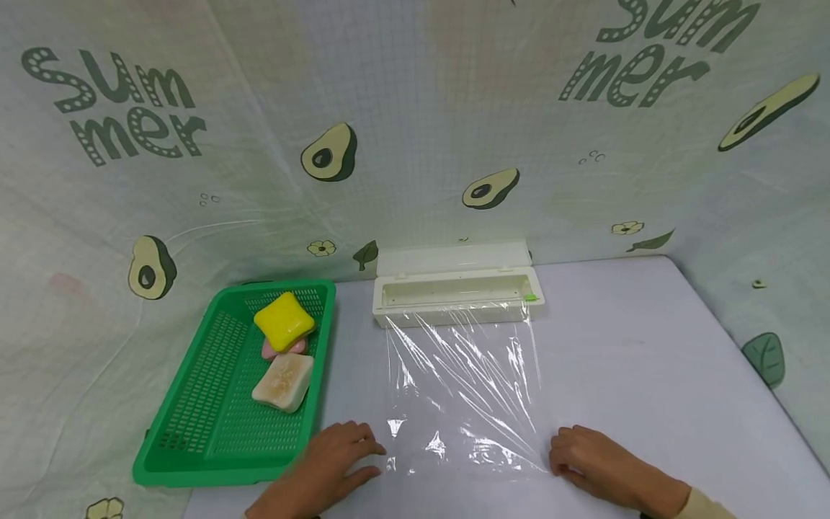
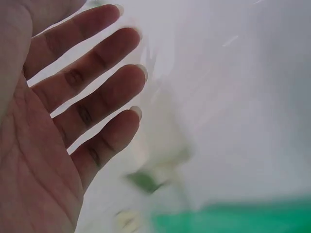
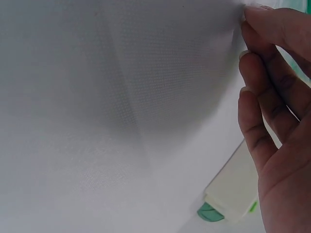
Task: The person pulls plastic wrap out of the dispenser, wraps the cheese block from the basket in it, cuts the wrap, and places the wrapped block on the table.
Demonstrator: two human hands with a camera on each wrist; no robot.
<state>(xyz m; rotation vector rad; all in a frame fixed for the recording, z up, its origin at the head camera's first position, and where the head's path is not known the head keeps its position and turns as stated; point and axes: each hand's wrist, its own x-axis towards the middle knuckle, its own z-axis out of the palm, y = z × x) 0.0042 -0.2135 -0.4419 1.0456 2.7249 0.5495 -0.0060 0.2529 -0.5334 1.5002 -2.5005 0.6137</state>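
Note:
A sheet of clear plastic wrap (image 1: 463, 389) stretches over the table from the front of a white dispenser box (image 1: 454, 315). At the sheet's near right corner, my right hand (image 1: 593, 461) pinches the film between thumb and index finger; the other fingers of the right hand (image 3: 277, 102) are loosely bent in the right wrist view. Beside the near left corner is my left hand (image 1: 333, 461), its fingers spread toward the film's edge. In the left wrist view, the left hand (image 2: 73, 107) shows a bare palm and extended fingers holding nothing.
A green basket (image 1: 171, 477) stands on the left, close to my left forearm. In it lie a yellow cushion-shaped piece (image 1: 284, 321), a pink piece (image 1: 300, 347) and a toast-shaped piece (image 1: 285, 382). The box's lid (image 1: 454, 258) stands raised against the printed cloth backdrop (image 1: 408, 108).

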